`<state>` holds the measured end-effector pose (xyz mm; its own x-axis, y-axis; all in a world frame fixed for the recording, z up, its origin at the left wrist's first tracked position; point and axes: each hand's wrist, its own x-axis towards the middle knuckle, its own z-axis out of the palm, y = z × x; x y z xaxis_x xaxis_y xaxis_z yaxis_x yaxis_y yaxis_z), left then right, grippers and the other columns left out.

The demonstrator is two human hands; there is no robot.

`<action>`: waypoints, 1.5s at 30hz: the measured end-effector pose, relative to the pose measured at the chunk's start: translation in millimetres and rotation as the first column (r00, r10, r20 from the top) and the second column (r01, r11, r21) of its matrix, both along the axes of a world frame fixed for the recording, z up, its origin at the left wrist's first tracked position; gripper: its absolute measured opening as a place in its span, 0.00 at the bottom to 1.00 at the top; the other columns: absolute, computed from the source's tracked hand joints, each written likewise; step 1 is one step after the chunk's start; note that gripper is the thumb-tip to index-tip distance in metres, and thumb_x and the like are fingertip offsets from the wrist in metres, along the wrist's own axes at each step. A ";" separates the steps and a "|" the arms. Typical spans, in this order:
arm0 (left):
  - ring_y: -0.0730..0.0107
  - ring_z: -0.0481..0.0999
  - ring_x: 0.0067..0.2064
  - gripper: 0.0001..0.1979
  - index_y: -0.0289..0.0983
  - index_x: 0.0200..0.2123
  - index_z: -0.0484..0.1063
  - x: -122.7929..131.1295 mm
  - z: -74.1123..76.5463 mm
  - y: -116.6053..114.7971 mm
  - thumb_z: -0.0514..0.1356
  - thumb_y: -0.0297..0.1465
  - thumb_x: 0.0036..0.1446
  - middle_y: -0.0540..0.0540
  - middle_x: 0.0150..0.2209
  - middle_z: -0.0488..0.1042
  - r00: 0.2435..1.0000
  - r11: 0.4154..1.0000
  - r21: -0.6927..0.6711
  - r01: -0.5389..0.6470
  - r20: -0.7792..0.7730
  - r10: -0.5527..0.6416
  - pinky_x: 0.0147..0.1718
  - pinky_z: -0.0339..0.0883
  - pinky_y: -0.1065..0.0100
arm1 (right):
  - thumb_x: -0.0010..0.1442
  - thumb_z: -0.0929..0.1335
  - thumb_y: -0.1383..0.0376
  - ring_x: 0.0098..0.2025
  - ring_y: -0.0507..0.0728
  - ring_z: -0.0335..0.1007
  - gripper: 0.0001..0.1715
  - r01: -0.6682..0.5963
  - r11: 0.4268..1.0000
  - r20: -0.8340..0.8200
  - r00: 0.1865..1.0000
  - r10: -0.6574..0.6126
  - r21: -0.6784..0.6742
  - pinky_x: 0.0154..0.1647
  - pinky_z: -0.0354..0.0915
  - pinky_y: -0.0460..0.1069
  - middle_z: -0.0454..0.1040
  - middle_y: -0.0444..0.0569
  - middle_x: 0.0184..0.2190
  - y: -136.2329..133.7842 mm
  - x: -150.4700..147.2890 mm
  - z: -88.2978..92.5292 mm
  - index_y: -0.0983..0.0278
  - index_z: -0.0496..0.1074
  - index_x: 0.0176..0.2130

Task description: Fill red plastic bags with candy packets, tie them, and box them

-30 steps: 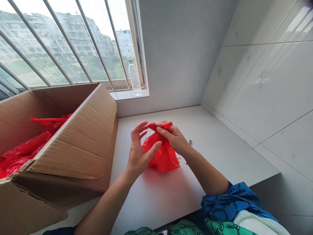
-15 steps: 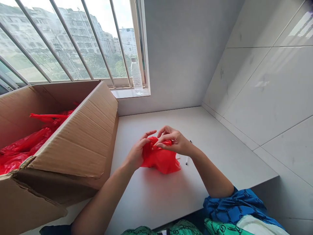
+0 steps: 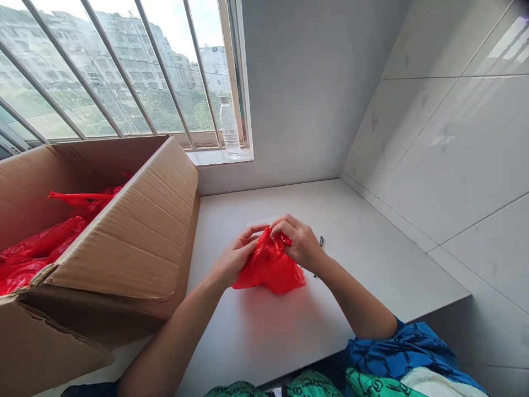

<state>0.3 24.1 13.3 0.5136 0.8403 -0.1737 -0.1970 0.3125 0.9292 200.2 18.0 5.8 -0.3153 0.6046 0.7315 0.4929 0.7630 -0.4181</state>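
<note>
A red plastic bag [image 3: 270, 274] is held just over the white tabletop, its gathered top bunched between my two hands. My left hand [image 3: 236, 256] grips the bag's left side, thumb and fingers closed on the thin plastic. On the other side, my right hand [image 3: 298, 240] pinches the twisted top of the bag, fingers curled in. What the bag contains is hidden. A pen [image 3: 321, 241] lies on the table just behind my right wrist, partly covered by it.
An open cardboard box [image 3: 136, 231] stands to the left, with red plastic bags [image 3: 53, 240] inside. A clear plastic bottle [image 3: 230, 129] is on the sill of the barred window. The white table [image 3: 372, 259] meets a tiled wall [image 3: 446, 143] on the right.
My right hand's fingers have closed more tightly round the bag's top, and the plastic there is pulled up and more bunched. The left hand has shifted slightly down and left.
</note>
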 end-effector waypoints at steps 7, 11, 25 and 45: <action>0.64 0.80 0.41 0.19 0.40 0.51 0.72 2.1 -2.0 -1.5 0.67 0.39 0.58 0.42 0.49 0.78 1.000 0.999 0.043 -0.021 -0.021 0.022 0.36 0.73 0.70 | 0.63 0.67 0.73 0.41 0.53 0.74 0.08 -0.055 0.998 -0.057 0.997 0.057 0.026 0.36 0.69 0.47 0.76 0.48 0.44 -5.3 2.4 -7.6 0.60 0.71 0.40; 0.67 0.80 0.37 0.14 0.39 0.44 0.72 0.9 -4.3 1.1 0.67 0.38 0.58 0.44 0.45 0.78 0.998 0.995 0.077 -0.056 0.008 0.056 0.33 0.72 0.71 | 0.64 0.68 0.70 0.44 0.53 0.75 0.07 -0.101 0.995 -0.071 0.992 0.100 -0.005 0.39 0.72 0.47 0.78 0.48 0.48 -8.7 6.7 -10.4 0.59 0.72 0.43; 0.74 0.76 0.33 0.18 0.41 0.50 0.68 5.6 7.3 -5.4 0.66 0.37 0.59 0.49 0.39 0.75 0.981 0.970 0.143 -0.194 0.033 0.192 0.31 0.72 0.73 | 0.64 0.67 0.73 0.42 0.52 0.78 0.08 0.038 0.966 -0.013 0.999 -0.036 0.256 0.37 0.72 0.46 0.79 0.50 0.44 -12.9 4.2 -19.8 0.61 0.75 0.38; 0.67 0.77 0.40 0.18 0.42 0.54 0.65 -21.9 -9.2 4.9 0.60 0.38 0.62 0.49 0.37 0.74 0.812 0.707 0.657 -0.260 -0.247 0.529 0.39 0.70 0.66 | 0.63 0.70 0.70 0.47 0.57 0.75 0.08 -0.044 0.995 -0.152 0.987 0.057 0.087 0.43 0.74 0.52 0.76 0.50 0.45 -29.9 18.6 -25.0 0.57 0.77 0.36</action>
<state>-21.6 29.0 4.1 0.1076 0.9473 0.3018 0.2438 -0.3195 0.9157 218.8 -11.8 -19.2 -0.2232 0.5260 0.8207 0.3877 0.8204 -0.4203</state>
